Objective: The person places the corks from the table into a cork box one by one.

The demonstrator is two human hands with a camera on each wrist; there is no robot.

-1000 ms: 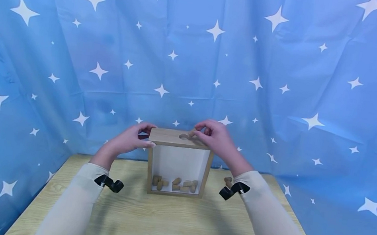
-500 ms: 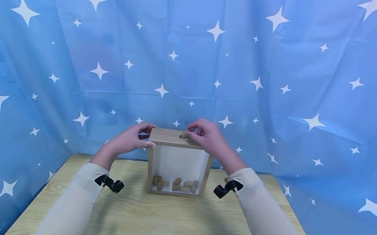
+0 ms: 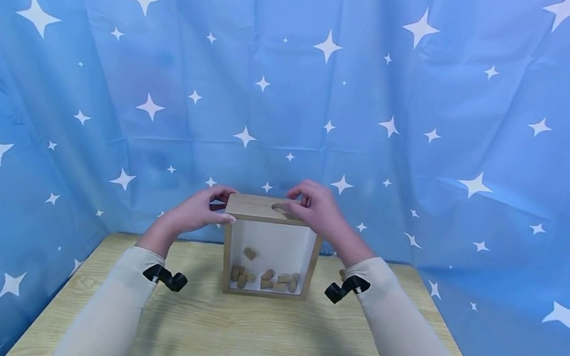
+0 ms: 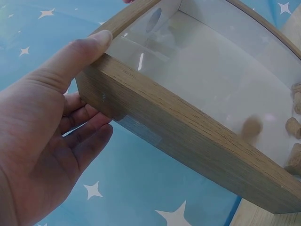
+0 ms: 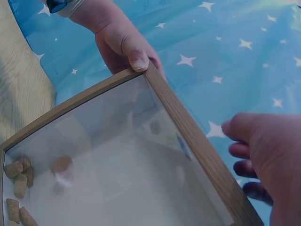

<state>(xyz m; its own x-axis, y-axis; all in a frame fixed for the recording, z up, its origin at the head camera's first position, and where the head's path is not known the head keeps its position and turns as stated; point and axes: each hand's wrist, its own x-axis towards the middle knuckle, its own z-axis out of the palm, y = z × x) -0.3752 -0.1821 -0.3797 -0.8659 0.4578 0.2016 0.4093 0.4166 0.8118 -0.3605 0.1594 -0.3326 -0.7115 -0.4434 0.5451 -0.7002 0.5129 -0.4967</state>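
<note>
A shallow wooden box [image 3: 253, 206] with a clear front stands upright on the table, a round hole [image 3: 278, 207] in its top. My left hand [image 3: 197, 209] grips its top left corner, thumb [image 4: 84, 52] on the front edge and fingers beneath the side in the left wrist view. My right hand [image 3: 320, 210] is over the top beside the hole, fingers loosely bent, holding nothing [image 5: 277, 160]. One cork [image 3: 249, 253] is in mid-air inside the box, blurred in both wrist views. Several corks [image 3: 266, 284] lie along the box's bottom.
A brown cork-like piece [image 3: 342, 274] on the wooden table [image 3: 240, 342] is mostly hidden behind my right wrist. A blue curtain [image 3: 298, 82] with white stars hangs behind the table and along both sides.
My right hand carried a cork left to the hole and let it go; the cork has dropped inside the box. The hand has since drawn back slightly right. My left hand keeps its grip.
</note>
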